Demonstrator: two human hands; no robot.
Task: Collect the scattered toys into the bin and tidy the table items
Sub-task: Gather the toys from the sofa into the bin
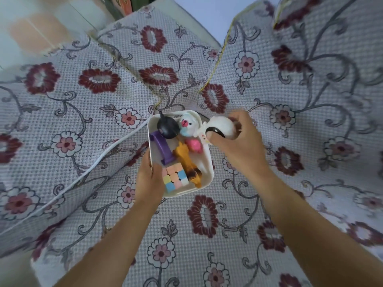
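A white bin [209,168] rests on the flowered cloth in the middle of the view. Inside lie a black round toy [167,127], a small white bear [187,123], a purple piece [161,148], a pink toy [193,145], an orange animal figure [187,160] and a pastel puzzle cube [175,178]. My left hand [148,179] grips the bin's near left rim, thumb inside by the cube. My right hand [238,141] holds a white round toy with a black band [219,126] at the bin's far right edge.
Cushions covered in grey cloth with dark red flowers [99,79] surround the bin on all sides; a seam with yellow piping [215,67] runs down toward it. A pale floor or wall [31,27] shows at the top left.
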